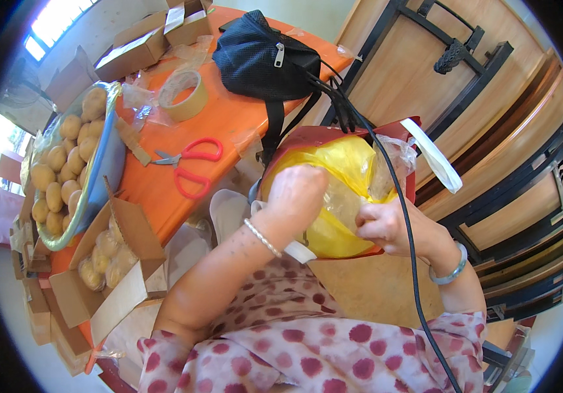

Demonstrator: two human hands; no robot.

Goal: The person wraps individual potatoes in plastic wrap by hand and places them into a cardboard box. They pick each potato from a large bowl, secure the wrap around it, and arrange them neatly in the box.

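My left hand (298, 194), with a beaded bracelet at the wrist, is curled into a fist over the left side of a yellow plastic bag (345, 162); whether its fingers grip anything is hidden. My right hand (384, 226), a bangle at its wrist, pinches the gathered yellow plastic on the right side. The yellow bag sits inside a dark red bag (306, 135) with white handles (433, 157). Clear crumpled plastic (393, 159) lies at the upper right inside the red bag.
An orange table (232, 118) holds red-handled scissors (188, 159), a tape roll (183, 96), a black mesh bag (266, 59) and a blue basin (109, 162) of potatoes (65, 162). An open cardboard box (129, 294) holds wrapped potatoes. A black cable (411, 255) hangs before my right arm. Folded tables (487, 113) stand right.
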